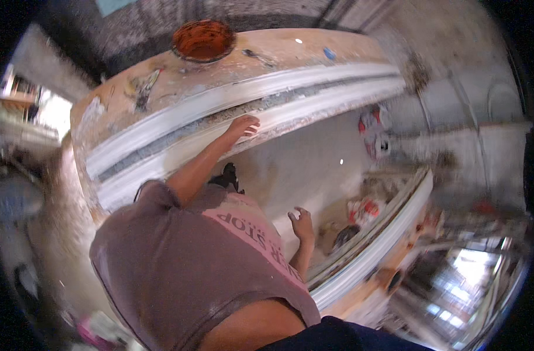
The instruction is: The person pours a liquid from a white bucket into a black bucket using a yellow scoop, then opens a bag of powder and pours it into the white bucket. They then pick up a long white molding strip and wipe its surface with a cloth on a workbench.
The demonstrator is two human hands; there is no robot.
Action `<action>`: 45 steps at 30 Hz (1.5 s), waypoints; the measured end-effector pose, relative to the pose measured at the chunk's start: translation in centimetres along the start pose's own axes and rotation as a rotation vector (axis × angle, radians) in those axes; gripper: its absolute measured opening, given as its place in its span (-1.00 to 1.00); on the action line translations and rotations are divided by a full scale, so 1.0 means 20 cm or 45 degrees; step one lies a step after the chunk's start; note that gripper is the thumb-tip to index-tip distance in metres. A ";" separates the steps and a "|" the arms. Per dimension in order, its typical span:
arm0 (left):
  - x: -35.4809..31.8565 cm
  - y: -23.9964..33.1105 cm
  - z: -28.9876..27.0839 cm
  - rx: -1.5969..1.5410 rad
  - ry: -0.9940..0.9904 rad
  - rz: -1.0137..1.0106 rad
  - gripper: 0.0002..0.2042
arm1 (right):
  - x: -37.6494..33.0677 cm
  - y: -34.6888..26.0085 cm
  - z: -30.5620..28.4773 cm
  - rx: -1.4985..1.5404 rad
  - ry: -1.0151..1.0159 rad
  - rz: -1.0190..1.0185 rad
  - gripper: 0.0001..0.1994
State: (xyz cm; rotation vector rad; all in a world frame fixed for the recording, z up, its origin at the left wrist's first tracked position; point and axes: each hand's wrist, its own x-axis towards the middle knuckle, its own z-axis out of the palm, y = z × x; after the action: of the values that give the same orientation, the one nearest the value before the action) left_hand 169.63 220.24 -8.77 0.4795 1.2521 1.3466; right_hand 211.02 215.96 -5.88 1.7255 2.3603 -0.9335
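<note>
Beside red-and-white packages (374,133), left hand (244,126) presses flat on white moulding (232,99); right hand (302,222) hangs released.

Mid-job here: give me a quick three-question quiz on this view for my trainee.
1. True or false: the left hand rests on the white moulding lying along the long bench.
2. What does the right hand hold? A) a brush B) nothing, its grip is open C) a rag
3. Fill in: the round orange bucket sits at the bench's ____ edge, away from the person.
Key: 1 true; 2 B; 3 far.
</note>
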 end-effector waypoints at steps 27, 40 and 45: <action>-1.15 -0.53 0.45 -0.763 2.475 0.521 -0.75 | 3.12 -1.71 0.01 -1.486 -0.263 -1.856 -0.48; -1.81 -1.11 1.00 -0.992 3.034 0.626 -0.76 | 1.76 -2.10 0.18 0.818 0.235 -1.412 -0.63; -2.38 -1.48 1.13 -1.019 3.292 0.677 -0.77 | 0.63 -2.13 0.78 0.777 -0.505 -1.931 -0.59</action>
State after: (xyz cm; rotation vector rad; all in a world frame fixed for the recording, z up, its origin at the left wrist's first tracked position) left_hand 213.73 179.03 -7.94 -2.4888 1.9450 2.5145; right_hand 164.26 210.76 -5.46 -0.6703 2.8915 -1.9254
